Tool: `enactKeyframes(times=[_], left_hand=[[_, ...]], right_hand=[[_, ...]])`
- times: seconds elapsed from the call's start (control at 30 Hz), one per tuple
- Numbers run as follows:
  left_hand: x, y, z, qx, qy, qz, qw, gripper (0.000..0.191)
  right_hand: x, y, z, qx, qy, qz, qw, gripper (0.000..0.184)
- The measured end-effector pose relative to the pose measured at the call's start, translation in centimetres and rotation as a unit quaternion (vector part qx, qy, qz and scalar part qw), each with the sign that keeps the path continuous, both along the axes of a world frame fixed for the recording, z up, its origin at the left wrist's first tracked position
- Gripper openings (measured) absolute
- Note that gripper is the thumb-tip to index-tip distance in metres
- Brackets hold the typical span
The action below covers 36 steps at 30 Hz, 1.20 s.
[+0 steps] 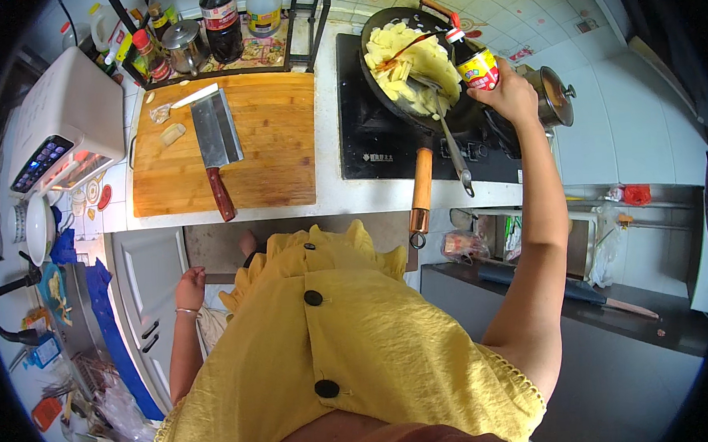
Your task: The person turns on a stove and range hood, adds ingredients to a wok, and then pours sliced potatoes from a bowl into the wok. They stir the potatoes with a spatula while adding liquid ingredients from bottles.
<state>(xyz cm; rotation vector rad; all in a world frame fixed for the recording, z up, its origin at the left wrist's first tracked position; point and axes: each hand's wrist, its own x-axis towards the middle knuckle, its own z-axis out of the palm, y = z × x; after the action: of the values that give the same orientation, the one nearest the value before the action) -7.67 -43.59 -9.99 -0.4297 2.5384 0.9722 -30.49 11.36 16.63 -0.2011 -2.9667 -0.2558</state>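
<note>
My right hand (508, 91) grips a dark sauce bottle (475, 64) with a red and yellow label, tilted at the wok's right side. From its mouth a dark stream crosses over sliced pale-yellow food, likely potato (405, 50), heaped in the black wok (383, 93). A metal spatula (453, 147) rests in the wok, its handle leaning over the near rim. The wok's wooden handle (422, 178) points toward me. Low at my left side, my left hand (190, 286) hangs with curled fingers and touches nothing I can make out.
Left of the black cooktop (356, 155) lies a wooden cutting board (272, 141) with a cleaver (214, 132) and scraps. Behind it, a rack (262, 70) holds bottles and a metal pot (185, 47). A lidded pot (551, 96) stands right of my right hand.
</note>
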Motion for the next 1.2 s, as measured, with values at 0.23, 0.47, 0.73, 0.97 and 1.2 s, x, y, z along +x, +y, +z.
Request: enactKeyframes(times=[0.23, 0.47, 0.73, 0.97, 1.2], left_hand=[[-0.1, 0.5, 0.6, 0.017, -0.007, -0.006, 1.000, 0.018], [-0.6, -0.1, 1.0, 0.021, -0.005, -0.021, 1.000, 0.018], [-7.2, 3.2, 6.7, 0.095, 0.136, -0.111, 0.980, 0.017], [-13.7, 10.3, 13.1, 0.222, 0.205, -0.239, 0.923, 0.015], [-19.4, 16.7, 24.6, 0.422, 0.492, -0.340, 0.681, 0.038]], right_hand=[[-1.6, 2.0, 0.0, -0.033, -0.020, -0.076, 0.996, 0.077], [0.1, 4.2, 1.1, -0.103, 0.026, -0.139, 0.985, 0.072], [2.8, 3.8, 2.5, -0.477, 0.282, 0.002, 0.832, 0.048], [5.2, -4.1, 4.4, -0.554, 0.371, 0.154, 0.729, 0.042], [8.5, -16.3, -1.6, -0.564, 0.105, 0.220, 0.789, 0.082]])
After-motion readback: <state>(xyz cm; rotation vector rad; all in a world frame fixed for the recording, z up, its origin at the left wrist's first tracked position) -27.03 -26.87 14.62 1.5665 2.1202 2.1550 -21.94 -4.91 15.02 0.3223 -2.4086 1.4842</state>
